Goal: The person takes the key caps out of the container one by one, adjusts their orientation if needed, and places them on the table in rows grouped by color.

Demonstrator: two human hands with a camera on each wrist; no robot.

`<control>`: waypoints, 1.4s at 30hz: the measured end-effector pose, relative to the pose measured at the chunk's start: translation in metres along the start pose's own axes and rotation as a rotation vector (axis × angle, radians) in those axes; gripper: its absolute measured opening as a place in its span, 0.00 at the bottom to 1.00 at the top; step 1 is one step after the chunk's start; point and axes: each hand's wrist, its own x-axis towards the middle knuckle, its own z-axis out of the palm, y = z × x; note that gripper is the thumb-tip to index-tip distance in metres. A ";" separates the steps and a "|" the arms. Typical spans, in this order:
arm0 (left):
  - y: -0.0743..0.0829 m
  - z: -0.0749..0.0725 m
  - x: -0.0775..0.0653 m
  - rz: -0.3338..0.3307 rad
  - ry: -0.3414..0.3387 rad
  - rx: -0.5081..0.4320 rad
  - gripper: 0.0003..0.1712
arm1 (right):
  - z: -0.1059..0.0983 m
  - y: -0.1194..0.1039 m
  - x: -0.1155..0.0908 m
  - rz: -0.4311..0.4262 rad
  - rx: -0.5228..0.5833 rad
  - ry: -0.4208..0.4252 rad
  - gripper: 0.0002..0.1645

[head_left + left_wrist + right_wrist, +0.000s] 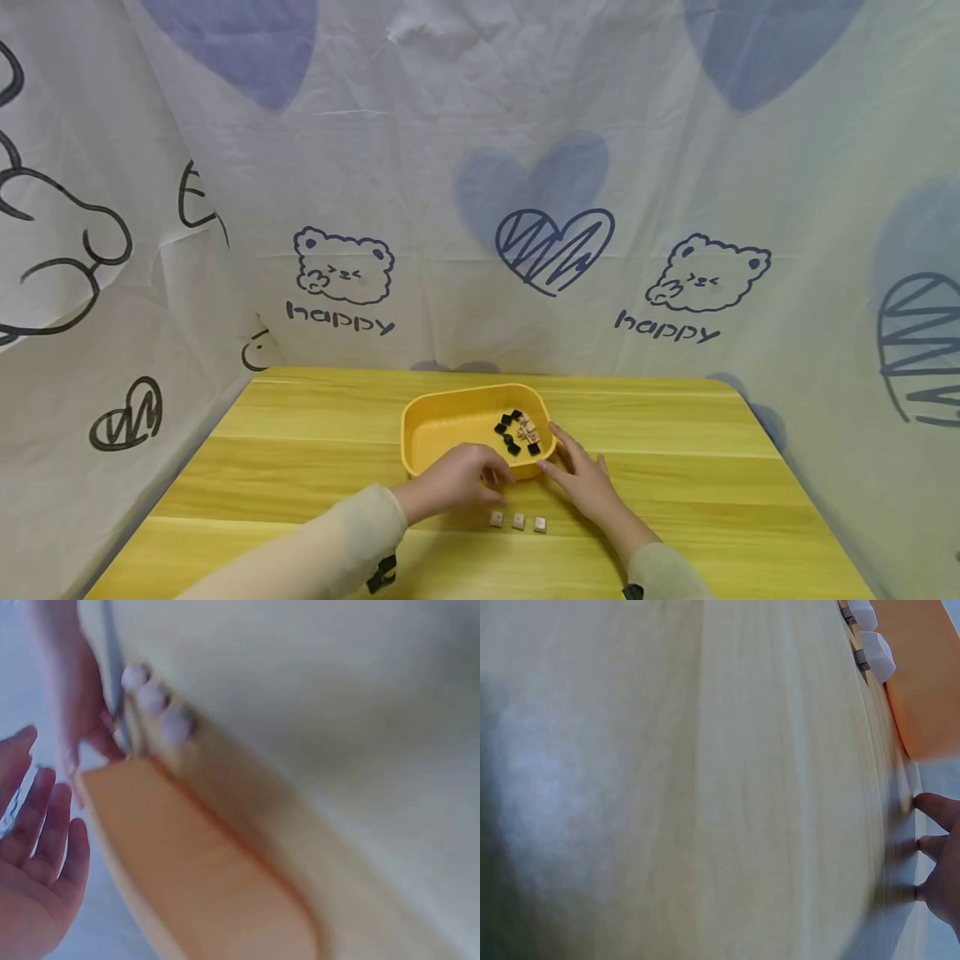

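A yellow plastic basin [442, 404] stands on the table, with several black keycaps [506, 419] and pale keycaps [528, 433] in its right part. Three white keycaps [518, 522] form a row on the wood in front of it. My left hand [461, 479] hovers at the basin's front rim, overlapping it in the head view; its loosely bent fingers [54, 825] hold nothing in the left wrist view. At the basin's right front corner is my right hand [588, 483], fingers spread and thumb by the rim. Its fingertips [924, 801] meet the tabletop in the right wrist view.
The wooden table [315, 433] has rounded far corners. Behind it hangs a white cloth [435, 167] printed with bears and hearts, and more cloth hangs at both sides. Dark bands [382, 573] show at the wrists.
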 end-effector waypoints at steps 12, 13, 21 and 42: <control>0.005 -0.056 0.037 0.106 -0.140 0.125 0.14 | -0.002 0.000 0.003 0.013 0.005 -0.006 0.43; 0.004 -0.059 0.041 0.120 -0.146 0.130 0.14 | -0.002 -0.001 0.004 0.013 0.007 -0.007 0.43; -0.012 -0.066 0.071 0.166 -0.245 0.212 0.14 | -0.003 -0.001 0.005 0.012 0.002 -0.003 0.42; -0.065 -0.036 0.122 0.154 -0.340 0.416 0.13 | 0.000 0.001 0.000 0.013 0.009 0.001 0.45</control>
